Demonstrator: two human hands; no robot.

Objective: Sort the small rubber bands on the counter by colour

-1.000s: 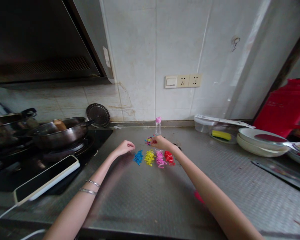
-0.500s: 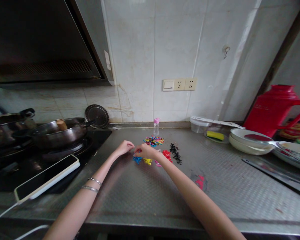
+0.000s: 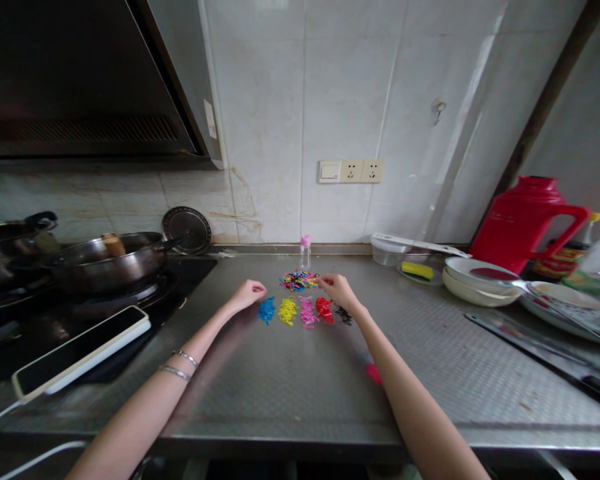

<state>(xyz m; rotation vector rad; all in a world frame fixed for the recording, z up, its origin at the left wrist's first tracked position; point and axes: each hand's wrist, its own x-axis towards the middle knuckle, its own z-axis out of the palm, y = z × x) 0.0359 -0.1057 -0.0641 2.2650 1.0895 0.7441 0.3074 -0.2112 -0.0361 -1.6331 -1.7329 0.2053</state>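
Observation:
Small coloured pieces lie in piles on the metal counter: blue [image 3: 267, 311], yellow [image 3: 288, 311], pink [image 3: 307, 312], red [image 3: 325, 311] and black [image 3: 343, 316]. Behind them is a mixed multicoloured pile [image 3: 298, 280], with a clear pink-capped bottle [image 3: 305, 253] at its back. My left hand [image 3: 249, 294] is closed just left of the blue pile; anything in its fingers is too small to name. At the right edge of the mixed pile, my right hand [image 3: 337, 291] has its fingertips pinched, and what they hold cannot be made out. It partly covers the black pile.
At left, a phone [image 3: 83, 350] with a cable lies by the stove [image 3: 195, 270] and a pan [image 3: 115, 267]. To the right stand a yellow sponge [image 3: 417, 270], bowls [image 3: 480, 290], a red thermos [image 3: 515, 227] and a long knife [image 3: 530, 347]. A pink scrap [image 3: 374, 373] lies beside my right forearm.
My right hand has moved right, from above the blue pile to the right edge of the mixed pile, uncovering the blue, yellow and pink piles. My left hand remains close to the blue pile.

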